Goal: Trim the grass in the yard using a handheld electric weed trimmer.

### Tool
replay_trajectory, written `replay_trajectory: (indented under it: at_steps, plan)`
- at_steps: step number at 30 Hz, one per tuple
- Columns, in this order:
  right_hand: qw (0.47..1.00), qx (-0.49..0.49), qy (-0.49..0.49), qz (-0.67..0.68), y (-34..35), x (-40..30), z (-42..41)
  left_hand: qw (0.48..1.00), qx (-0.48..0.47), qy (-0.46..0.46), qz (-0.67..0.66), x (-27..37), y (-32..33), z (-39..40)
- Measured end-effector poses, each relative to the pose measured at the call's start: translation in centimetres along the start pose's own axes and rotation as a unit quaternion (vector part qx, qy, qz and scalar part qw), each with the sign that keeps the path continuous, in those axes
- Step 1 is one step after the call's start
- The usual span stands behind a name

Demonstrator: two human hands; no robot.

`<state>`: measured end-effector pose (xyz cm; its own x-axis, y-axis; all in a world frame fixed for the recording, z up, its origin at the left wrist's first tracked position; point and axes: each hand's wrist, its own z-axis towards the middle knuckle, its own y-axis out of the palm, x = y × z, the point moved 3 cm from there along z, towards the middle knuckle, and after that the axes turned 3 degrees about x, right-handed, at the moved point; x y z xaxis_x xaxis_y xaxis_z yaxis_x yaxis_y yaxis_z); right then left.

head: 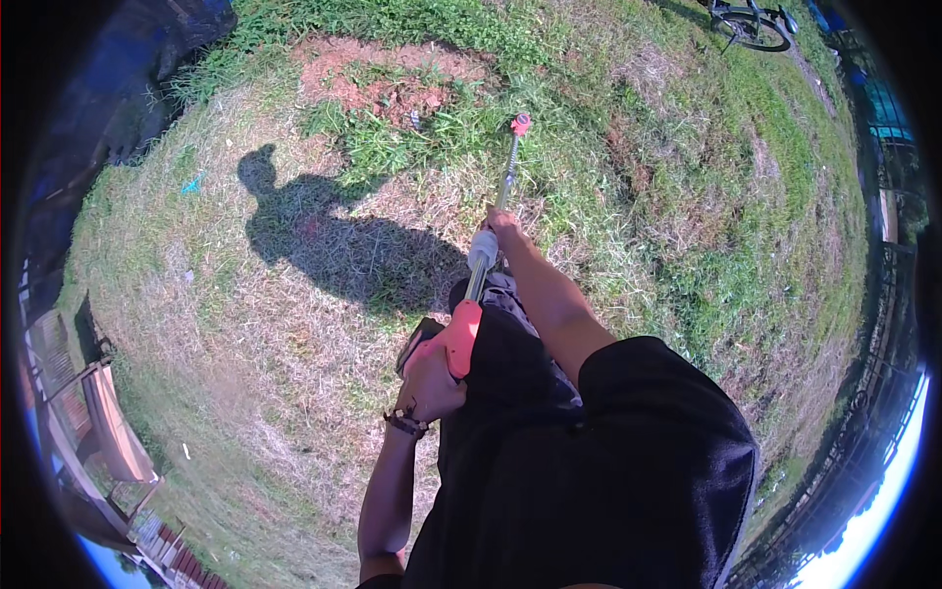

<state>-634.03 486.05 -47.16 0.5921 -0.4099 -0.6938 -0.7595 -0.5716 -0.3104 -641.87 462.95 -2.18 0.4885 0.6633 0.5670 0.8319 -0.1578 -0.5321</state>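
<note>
A cordless grass trimmer (pixel 480 274) with a metal shaft reaches from my waist out over the grass. My left hand (pixel 434 386), with a dark bracelet at the wrist, is closed around its red rear handle (pixel 464 335). A dark block, probably the battery (pixel 418 340), sits beside that hand. Farther along, my right hand (pixel 503 222) grips the shaft just beyond a whitish sleeve (pixel 483 249). At the far end is the red trimmer head (pixel 521 124), above green grass. Whether a blade or line is fitted, or turning, I cannot tell.
Bare reddish soil (pixel 397 73) lies ahead among weeds. A bicycle (pixel 752 28) stands at the upper right. Dark sheeting (pixel 140 81) borders the upper left, and a wooden structure (pixel 118 427) the lower left. Blue litter (pixel 193 184) lies in the dry grass. Fencing (pixel 876 353) runs along the right.
</note>
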Motion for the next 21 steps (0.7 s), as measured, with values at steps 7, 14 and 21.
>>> replay_trajectory:
  at_steps: [7, 14, 21]
  plan:
    - [0.994, 0.049, 0.100, -0.009, -3.8, -0.1, -4.9, 0.994, -0.045, 0.096, -0.038, 0.2, -3.0, -1.2]
    - [0.915, 0.039, -0.160, -0.368, -3.3, -2.1, -14.6, 0.991, -0.124, 0.056, -0.022, -1.9, -7.2, -0.3]
    - [0.951, 0.106, 0.285, 0.063, 0.3, 3.6, -16.1, 0.976, -0.153, 0.153, 0.004, -6.1, -9.8, 1.0]
